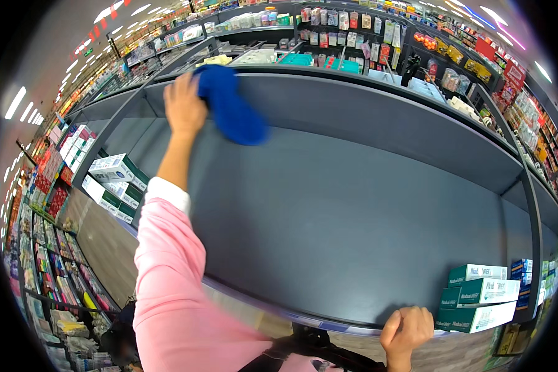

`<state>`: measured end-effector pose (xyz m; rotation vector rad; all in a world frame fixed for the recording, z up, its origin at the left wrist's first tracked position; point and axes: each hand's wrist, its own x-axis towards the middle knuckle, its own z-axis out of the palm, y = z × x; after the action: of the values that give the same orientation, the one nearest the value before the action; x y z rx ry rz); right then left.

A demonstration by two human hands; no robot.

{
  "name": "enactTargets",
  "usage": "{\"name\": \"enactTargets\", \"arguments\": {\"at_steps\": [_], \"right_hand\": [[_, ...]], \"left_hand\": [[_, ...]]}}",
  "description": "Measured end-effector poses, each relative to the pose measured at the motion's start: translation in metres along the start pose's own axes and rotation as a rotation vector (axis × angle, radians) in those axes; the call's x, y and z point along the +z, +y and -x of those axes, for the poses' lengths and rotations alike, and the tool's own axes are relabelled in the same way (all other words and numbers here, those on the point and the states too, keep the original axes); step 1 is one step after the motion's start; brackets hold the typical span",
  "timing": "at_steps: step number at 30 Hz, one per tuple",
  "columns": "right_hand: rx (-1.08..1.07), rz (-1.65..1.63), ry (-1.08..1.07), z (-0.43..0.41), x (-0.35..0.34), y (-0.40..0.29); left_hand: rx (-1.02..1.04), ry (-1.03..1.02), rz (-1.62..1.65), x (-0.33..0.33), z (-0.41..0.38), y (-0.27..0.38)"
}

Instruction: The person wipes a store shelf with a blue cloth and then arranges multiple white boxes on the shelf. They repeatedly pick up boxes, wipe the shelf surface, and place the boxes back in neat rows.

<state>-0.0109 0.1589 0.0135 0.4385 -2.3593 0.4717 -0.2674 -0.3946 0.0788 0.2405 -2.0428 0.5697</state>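
Observation:
My left hand (186,103) reaches to the back panel (353,104) of a dark grey metal shelf and grips a blue cloth (239,111). The cloth hangs down the panel toward the shelf board, blurred at its lower end. Under my arm spreads the bare grey shelf board (353,209). My right hand (407,330) is curled into a loose fist at the shelf's front edge, with no object visible in it. Just right of it stand stacked green and white cartons (479,297) bearing writing.
More white and green cartons (116,181) are stacked at the shelf's left end. Slanted metal side frames (523,172) bound the bay, and blue boxes (523,279) lie beyond the right one. Behind the panel, racks hold packaged goods (335,21). A goods display (60,260) stands at left.

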Motion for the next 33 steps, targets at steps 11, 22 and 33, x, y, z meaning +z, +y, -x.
{"name": "enactTargets", "arguments": {"at_steps": [11, 22, 33], "right_hand": [[-0.038, -0.017, 0.007, 0.001, 0.003, 0.01], [-0.011, -0.021, 0.019, 0.004, 0.002, 0.005], [-0.034, -0.009, -0.01, 0.001, -0.003, 0.004]], "left_hand": [[-0.099, 0.013, 1.162, -0.127, -0.054, 0.143], [0.757, -0.237, 1.097, -0.098, 0.003, 0.24], [-0.179, -0.643, 0.232, 0.015, 0.074, -0.047]]}}
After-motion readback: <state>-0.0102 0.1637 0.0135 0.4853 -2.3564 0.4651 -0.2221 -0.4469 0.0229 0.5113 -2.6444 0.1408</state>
